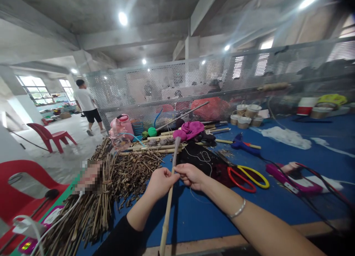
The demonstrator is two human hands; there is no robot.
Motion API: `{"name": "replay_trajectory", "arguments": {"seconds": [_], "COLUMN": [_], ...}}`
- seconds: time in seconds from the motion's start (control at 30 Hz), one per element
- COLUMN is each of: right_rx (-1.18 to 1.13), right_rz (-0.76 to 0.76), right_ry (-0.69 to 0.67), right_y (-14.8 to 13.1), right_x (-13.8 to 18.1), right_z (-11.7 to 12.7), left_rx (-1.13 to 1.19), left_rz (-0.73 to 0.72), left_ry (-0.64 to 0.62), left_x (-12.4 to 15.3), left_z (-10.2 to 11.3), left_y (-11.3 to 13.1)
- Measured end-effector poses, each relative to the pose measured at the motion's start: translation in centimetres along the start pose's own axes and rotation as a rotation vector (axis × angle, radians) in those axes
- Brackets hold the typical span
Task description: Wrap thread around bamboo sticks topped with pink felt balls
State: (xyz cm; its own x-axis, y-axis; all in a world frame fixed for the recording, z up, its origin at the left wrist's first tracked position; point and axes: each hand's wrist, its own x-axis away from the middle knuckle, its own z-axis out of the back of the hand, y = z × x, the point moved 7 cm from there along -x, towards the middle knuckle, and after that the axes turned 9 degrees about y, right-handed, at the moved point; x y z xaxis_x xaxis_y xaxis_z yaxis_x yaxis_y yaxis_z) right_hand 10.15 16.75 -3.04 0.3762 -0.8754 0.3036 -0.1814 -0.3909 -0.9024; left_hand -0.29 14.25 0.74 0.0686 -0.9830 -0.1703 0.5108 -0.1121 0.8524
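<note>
My left hand (159, 182) is closed around a long thin bamboo stick (167, 211) that runs from the table's near edge up to a grey wrapped tip (176, 139). My right hand (190, 174) pinches the same stick just right of the left hand, and a thin white thread (203, 158) trails from its fingers over dark fabric (199, 158). A silver bracelet sits on my right wrist. Both hands hover above the blue table (222, 211).
A heap of dry sticks and twigs (111, 189) lies to the left. Red-and-yellow scissors (246, 176), a blue glue gun (245, 145), a pink tool with cables (291, 178), magenta cloth (191, 129), a pink bottle (120, 132) and cups (245, 115) crowd the table. Red chairs and a walking person stand at left.
</note>
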Motion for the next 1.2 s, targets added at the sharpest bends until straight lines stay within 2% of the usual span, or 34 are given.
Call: {"name": "replay_trajectory", "arguments": {"seconds": [0.1,0.27,0.5,0.57,0.63,0.67,0.73,0.83,0.93,1.07,1.2], "right_rx": [-0.015,-0.019,-0.055,0.025,0.129,0.175,0.237,0.241,0.192,0.147,0.034], "right_rz": [-0.035,-0.109,0.018,0.070,0.118,0.137,0.160,0.169,0.147,0.078,0.099], "right_ry": [-0.009,-0.053,-0.022,0.014,0.103,0.144,0.178,0.131,0.124,0.081,0.002], "right_y": [0.2,0.6,-1.2,-1.8,-2.5,-2.8,-3.3,-3.5,-2.8,-1.5,-1.8], "right_x": [-0.1,-0.3,1.0,1.2,1.1,0.9,0.4,-0.4,-0.7,-0.4,0.2], "right_z": [0.0,-0.3,-0.6,-0.4,0.2,0.4,0.5,0.0,0.1,0.1,-0.6], "left_rx": [0.066,0.413,0.708,0.656,0.459,0.339,0.123,-0.046,-0.020,0.199,0.447], "left_rz": [0.034,0.243,0.314,0.304,0.272,0.232,0.091,-0.074,-0.037,0.156,0.251], "left_ry": [-0.003,-0.108,-0.188,-0.252,-0.312,-0.301,-0.179,-0.005,-0.021,-0.126,-0.193], "left_x": [0.0,0.7,2.6,2.6,2.0,1.4,-0.2,-1.7,-1.8,-0.6,0.2], "left_z": [0.0,-1.7,-2.1,-2.2,-2.3,-2.1,-1.1,0.1,-0.4,-1.8,-1.9], "left_y": [-0.2,-1.4,0.7,1.0,0.9,0.8,1.2,1.9,1.2,-0.1,0.3]}}
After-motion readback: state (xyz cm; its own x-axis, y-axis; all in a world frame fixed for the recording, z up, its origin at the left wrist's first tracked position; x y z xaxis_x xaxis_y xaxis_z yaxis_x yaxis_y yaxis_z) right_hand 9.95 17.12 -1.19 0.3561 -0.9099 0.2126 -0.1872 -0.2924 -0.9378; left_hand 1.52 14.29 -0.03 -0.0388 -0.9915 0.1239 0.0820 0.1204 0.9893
